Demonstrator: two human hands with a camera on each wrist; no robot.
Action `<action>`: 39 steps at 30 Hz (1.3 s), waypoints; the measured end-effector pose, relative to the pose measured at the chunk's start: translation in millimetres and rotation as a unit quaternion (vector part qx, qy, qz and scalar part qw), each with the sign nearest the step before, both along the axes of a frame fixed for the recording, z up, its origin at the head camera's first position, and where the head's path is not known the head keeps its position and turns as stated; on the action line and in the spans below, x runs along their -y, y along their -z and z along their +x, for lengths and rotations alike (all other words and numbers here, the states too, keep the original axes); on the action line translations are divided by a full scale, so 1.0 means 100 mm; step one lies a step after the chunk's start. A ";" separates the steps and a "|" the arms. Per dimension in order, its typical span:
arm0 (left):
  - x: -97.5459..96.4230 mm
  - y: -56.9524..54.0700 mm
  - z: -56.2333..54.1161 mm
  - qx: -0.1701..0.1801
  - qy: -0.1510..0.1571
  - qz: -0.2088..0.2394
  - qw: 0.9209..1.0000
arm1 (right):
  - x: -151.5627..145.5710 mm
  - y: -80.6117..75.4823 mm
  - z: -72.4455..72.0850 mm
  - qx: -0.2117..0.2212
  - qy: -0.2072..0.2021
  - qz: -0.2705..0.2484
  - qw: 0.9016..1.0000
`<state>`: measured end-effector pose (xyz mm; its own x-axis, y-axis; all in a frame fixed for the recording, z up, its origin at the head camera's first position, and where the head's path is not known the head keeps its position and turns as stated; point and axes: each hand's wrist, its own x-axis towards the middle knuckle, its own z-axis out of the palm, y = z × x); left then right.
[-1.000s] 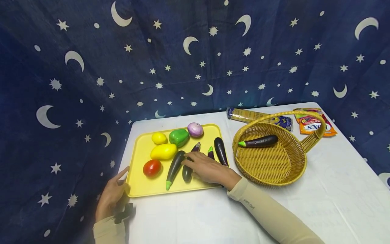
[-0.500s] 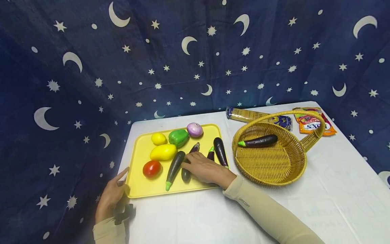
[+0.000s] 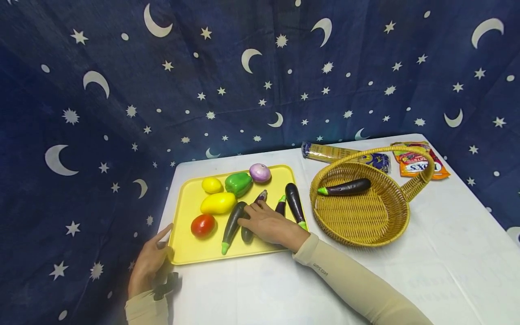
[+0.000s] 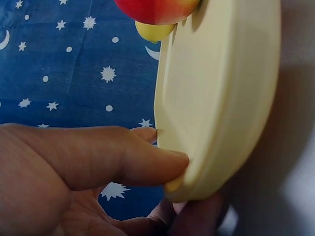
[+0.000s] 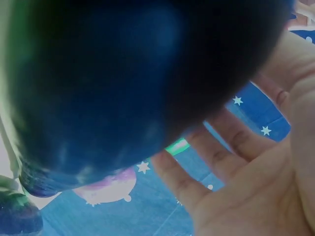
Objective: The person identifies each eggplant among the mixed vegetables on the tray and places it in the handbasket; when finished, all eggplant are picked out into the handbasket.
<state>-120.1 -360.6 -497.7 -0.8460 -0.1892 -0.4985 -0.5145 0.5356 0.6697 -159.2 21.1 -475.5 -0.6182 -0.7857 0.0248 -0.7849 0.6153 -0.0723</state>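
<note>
My left hand [image 3: 149, 262] holds the near left corner of the yellow tray [image 3: 183, 250]. In the left wrist view its thumb [image 4: 147, 160] lies on the rim, with fingers beneath. My right hand [image 3: 274, 225] reaches over the tray and grips a dark eggplant [image 3: 247, 235], whose middle is covered by the fingers. Left of it lies a long dark vegetable with a light green tip [image 3: 232, 230]. Two more eggplants, a partly hidden one [image 3: 280, 206] and a larger one [image 3: 294, 203], lie to the right. In the right wrist view, a blurred dark eggplant [image 5: 113, 98] hides the fingertips.
On the tray are a tomato [image 3: 203, 225], mango [image 3: 218, 202], lemon [image 3: 211, 185], green pepper [image 3: 238, 183] and purple onion [image 3: 260, 173]. Right of the tray stands a wicker basket [image 3: 400, 221] with an eggplant [image 3: 345, 187] inside. Behind it lie a pasta pack [image 3: 325, 152] and snack bag [image 3: 418, 164].
My right hand has shifted slightly left, and the near end of the gripped eggplant has moved a little left with it. My left hand stays on the tray corner.
</note>
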 end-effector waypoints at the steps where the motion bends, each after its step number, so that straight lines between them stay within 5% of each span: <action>1: 0.00 0.00 0.00 -0.001 0.001 0.001 1.000 | -0.01 0.00 0.00 -0.003 -0.002 -0.004 1.000; 18: 0.00 0.02 0.01 -0.013 0.000 0.025 1.000 | 0.00 0.05 -0.02 -0.054 -0.002 0.013 0.998; 28: 0.02 0.05 0.02 -0.047 0.022 -0.003 0.999 | 0.00 0.06 -0.04 -0.054 -0.007 0.015 0.998; 39: 0.02 0.04 0.02 -0.034 0.022 -0.004 0.999 | -0.04 0.04 -0.05 -0.091 -0.036 0.017 0.995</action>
